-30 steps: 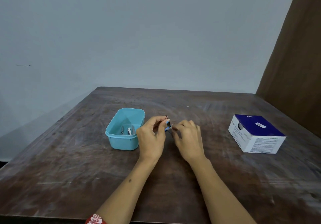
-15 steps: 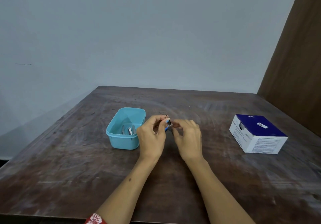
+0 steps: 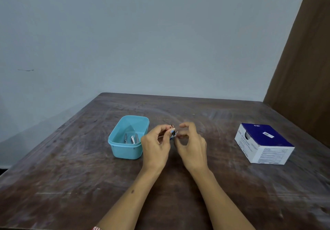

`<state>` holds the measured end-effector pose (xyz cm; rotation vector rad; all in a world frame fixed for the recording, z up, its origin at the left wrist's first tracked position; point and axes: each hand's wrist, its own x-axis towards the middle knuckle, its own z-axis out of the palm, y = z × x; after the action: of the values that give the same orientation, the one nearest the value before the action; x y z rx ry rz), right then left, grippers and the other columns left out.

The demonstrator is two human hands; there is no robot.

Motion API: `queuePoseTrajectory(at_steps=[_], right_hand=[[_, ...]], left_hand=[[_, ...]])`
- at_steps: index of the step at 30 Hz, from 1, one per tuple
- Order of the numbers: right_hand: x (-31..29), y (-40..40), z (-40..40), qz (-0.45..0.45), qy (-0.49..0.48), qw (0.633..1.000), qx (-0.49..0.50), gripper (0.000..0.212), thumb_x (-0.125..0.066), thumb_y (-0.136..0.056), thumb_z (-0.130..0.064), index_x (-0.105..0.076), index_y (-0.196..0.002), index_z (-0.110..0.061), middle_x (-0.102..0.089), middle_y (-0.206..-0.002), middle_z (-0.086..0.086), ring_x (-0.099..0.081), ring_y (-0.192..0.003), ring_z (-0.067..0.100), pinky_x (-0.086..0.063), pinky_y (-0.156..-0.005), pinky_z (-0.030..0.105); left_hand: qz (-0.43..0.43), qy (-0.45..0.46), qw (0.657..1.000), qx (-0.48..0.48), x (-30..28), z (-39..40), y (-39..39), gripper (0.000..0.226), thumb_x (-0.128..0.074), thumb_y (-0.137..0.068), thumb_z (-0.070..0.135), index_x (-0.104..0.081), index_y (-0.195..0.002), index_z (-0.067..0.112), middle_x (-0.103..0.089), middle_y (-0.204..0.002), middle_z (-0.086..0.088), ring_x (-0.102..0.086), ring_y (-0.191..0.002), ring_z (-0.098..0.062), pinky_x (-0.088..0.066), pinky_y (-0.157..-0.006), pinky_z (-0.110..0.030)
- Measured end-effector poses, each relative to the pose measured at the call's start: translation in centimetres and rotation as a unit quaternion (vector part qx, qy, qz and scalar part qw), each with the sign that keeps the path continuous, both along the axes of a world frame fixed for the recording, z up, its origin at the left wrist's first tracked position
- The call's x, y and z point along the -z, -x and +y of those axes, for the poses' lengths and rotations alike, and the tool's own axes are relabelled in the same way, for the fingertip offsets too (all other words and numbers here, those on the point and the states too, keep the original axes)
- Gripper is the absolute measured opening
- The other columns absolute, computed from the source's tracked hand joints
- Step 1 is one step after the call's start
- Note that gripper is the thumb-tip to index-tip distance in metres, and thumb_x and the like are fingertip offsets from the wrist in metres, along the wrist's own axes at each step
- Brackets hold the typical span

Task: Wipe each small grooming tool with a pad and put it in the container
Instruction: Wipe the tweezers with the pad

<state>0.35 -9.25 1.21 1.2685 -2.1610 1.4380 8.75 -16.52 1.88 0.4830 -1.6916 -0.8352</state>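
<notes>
1. The left hand (image 3: 157,149) is over the table (image 3: 71,167); its fingers and thumb are curled and pinch a small dark tool (image 3: 171,126) together with a small blue and white pad (image 3: 173,134).
2. The tool and the pad are too small to see in detail; they sit at the fingertips, between the two hands.
3. The right hand (image 3: 192,147) is just beside the left hand, its fingers loosely curled and spread. I cannot tell if it touches the pad.
4. The container (image 3: 128,137) is light blue and stands just to the left of the left hand. Some metal tools (image 3: 131,138) lie inside it.
5. A blue and white box (image 3: 264,144) stands well apart, to the right of the right hand.
</notes>
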Motion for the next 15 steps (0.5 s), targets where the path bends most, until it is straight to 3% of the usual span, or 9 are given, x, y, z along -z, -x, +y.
queuePoseTrajectory(at_steps=[4, 7, 12, 13, 15], right_hand=[[0.23, -0.40, -0.08, -0.027, 0.005, 0.999, -0.024, 0.047, -0.072, -0.078, -0.009, -0.040, -0.106, -0.029, -0.065, -0.083, -0.011, -0.064, -0.077, 0.004, -0.055, -0.072, 0.027], [0.38, -0.10, -0.13, -0.042, -0.019, 0.999, -0.026, 0.043, -0.070, -0.079, -0.008, -0.042, -0.110, -0.021, -0.064, -0.081, -0.011, -0.066, -0.078, 0.012, -0.055, -0.073, 0.037], [0.20, -0.39, -0.28, -0.016, 0.018, 1.000, -0.017, 0.055, -0.072, -0.078, -0.007, -0.033, -0.106, -0.035, -0.063, -0.084, -0.013, -0.063, -0.077, 0.002, -0.049, -0.068, 0.012], [0.27, -0.33, -0.35, -0.022, 0.016, 0.999, -0.021, 0.053, -0.072, -0.078, -0.007, -0.034, -0.106, -0.032, -0.063, -0.084, -0.013, -0.063, -0.077, 0.002, -0.050, -0.068, 0.013], [0.50, -0.07, -0.34, -0.041, -0.005, 0.999, -0.026, 0.046, -0.070, -0.079, -0.006, -0.040, -0.109, -0.023, -0.066, -0.083, -0.008, -0.065, -0.078, 0.009, -0.055, -0.072, 0.028]], left_hand=[[0.000, -0.010, 1.000, 0.006, 0.38, -0.14, -0.20, 0.012, -0.067, -0.083, 0.007, -0.071, -0.093, 0.012, -0.066, -0.082, 0.018, -0.064, -0.083, 0.007, -0.048, -0.070, -0.004], [0.000, -0.013, 1.000, 0.011, 0.48, -0.06, -0.08, 0.013, -0.066, -0.083, 0.005, -0.071, -0.092, 0.012, -0.070, -0.084, 0.009, -0.067, -0.082, -0.002, -0.051, -0.072, -0.009], [-0.004, -0.003, 1.000, 0.013, 0.46, -0.14, -0.01, 0.015, -0.066, -0.083, 0.006, -0.071, -0.094, 0.014, -0.069, -0.086, 0.010, -0.065, -0.087, 0.002, -0.050, -0.073, -0.007], [-0.004, -0.003, 1.000, 0.013, 0.47, -0.18, -0.03, 0.015, -0.066, -0.083, 0.006, -0.071, -0.094, 0.014, -0.069, -0.085, 0.010, -0.064, -0.087, 0.002, -0.049, -0.073, -0.006], [-0.001, 0.000, 1.000, 0.013, 0.50, -0.15, -0.07, 0.014, -0.066, -0.083, 0.005, -0.071, -0.093, 0.013, -0.068, -0.084, 0.012, -0.064, -0.086, 0.003, -0.049, -0.073, -0.006]])
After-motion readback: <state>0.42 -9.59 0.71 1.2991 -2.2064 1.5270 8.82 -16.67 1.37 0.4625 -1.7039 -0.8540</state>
